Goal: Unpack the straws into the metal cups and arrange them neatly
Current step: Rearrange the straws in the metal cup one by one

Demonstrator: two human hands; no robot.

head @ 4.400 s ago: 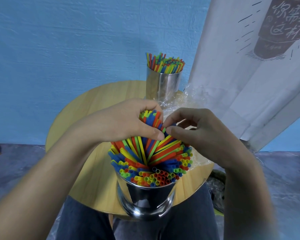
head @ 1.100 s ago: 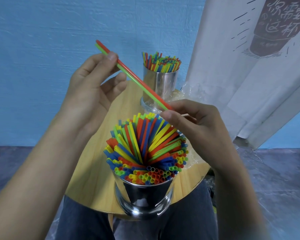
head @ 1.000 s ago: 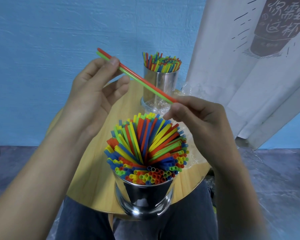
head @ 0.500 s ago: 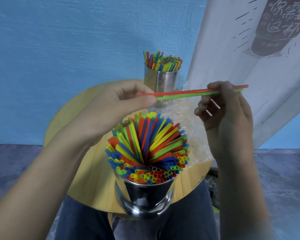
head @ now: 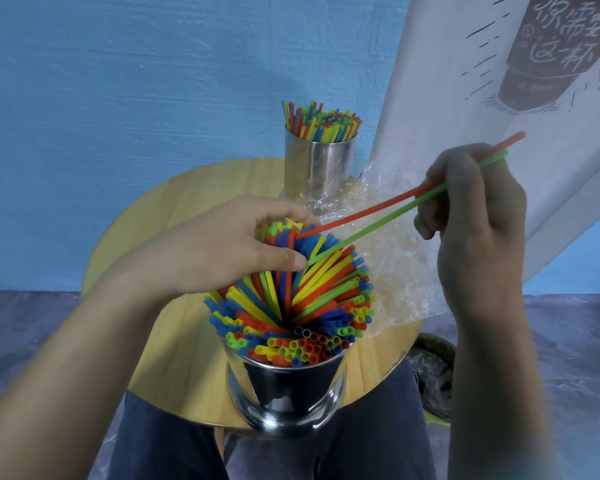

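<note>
A metal cup (head: pixel 288 393) at the near edge of the round wooden table (head: pixel 187 199) is packed with coloured straws (head: pixel 302 306) that fan outward. My left hand (head: pixel 229 247) curls around the far side of this bundle, thumb across the straws. My right hand (head: pixel 471 216) pinches a red straw (head: pixel 368 211) and a green straw (head: pixel 385 221); their lower ends poke into the top of the bundle beside my left thumb. A second metal cup (head: pixel 317 161) full of straws stands at the table's far edge.
Crumpled clear plastic wrap (head: pixel 392 271) lies on the table's right side, between the two cups. A white banner with a printed cup (head: pixel 520 109) hangs at the right. A blue wall is behind the table, and my knees in dark trousers are below its near edge.
The red and green straws, held level between both hands half a second ago, now tilt down with their left ends in the near cup's bundle. My left hand dropped onto the bundle.
</note>
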